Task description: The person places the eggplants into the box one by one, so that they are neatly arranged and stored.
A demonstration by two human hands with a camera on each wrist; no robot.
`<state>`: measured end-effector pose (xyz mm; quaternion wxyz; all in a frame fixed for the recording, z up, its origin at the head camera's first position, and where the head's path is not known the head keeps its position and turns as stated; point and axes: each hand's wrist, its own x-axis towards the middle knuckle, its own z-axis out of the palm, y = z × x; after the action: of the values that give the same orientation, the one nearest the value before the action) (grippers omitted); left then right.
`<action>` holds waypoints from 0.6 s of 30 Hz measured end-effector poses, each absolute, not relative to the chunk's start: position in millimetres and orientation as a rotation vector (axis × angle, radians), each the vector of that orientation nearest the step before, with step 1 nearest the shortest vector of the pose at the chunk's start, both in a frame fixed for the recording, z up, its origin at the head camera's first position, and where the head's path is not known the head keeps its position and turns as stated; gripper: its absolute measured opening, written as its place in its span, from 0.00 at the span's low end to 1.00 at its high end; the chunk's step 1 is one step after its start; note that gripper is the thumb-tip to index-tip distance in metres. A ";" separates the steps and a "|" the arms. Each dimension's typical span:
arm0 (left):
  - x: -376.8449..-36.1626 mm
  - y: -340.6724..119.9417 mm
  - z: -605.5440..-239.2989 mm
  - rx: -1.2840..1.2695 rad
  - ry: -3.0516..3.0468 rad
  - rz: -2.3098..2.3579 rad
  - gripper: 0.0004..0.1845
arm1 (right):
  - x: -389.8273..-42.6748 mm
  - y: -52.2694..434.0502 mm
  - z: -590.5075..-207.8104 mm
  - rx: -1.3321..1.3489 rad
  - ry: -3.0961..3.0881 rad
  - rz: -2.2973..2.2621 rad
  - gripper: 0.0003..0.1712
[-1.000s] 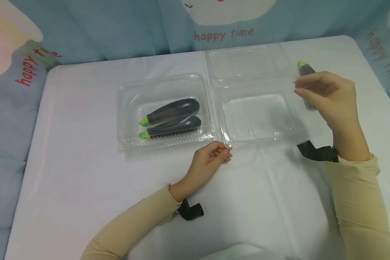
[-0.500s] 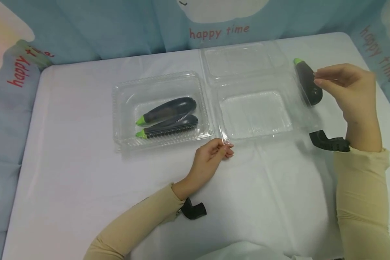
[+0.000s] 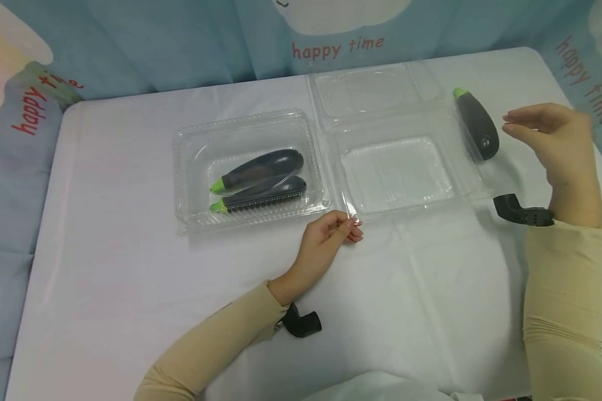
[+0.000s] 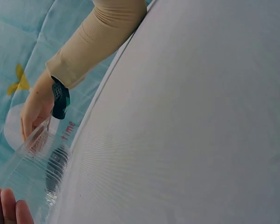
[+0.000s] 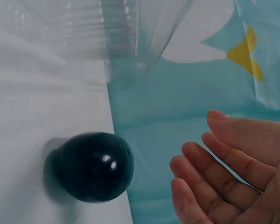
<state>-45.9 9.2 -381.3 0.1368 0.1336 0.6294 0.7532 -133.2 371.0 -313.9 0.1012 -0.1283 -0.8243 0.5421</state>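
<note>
- The left hand (image 3: pixel 320 245) pinches the near left corner of the open clear box (image 3: pixel 396 175).
- The right hand (image 3: pixel 557 136) is relaxed, its thumb apart from the lightly bent fingers.
- The single eggplant (image 3: pixel 478 127) lies on the white table (image 3: pixel 105 267), between this box and the right hand, apart from the fingers.
- Two eggplants (image 3: pixel 266 169) lie inside the other clear box (image 3: pixel 193 167).

Three eggplants (image 3: pixel 268 168): two beyond the left hand (image 3: pixel 318 248), one beside the right hand (image 3: pixel 562 142); two clear containers (image 3: pixel 396 175) near the left.
</note>
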 end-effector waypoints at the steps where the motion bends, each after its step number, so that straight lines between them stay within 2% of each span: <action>1: -46.3 9.5 -381.5 0.372 1.821 2.179 0.07 | -133.3 371.9 -315.0 -0.389 -2.451 1.581 0.11; 11: -46.9 8.8 -380.0 0.276 1.794 2.162 0.07 | -137.5 380.7 -326.8 -0.405 -2.360 1.678 0.10; 18: -46.6 9.4 -381.3 0.281 1.770 2.174 0.07 | -140.2 382.5 -336.8 -0.541 -2.404 1.645 0.14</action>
<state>-46.6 9.4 -381.3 0.1612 0.0984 0.6201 0.7614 -140.2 382.5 -336.8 0.0895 -0.1818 -0.8081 0.5531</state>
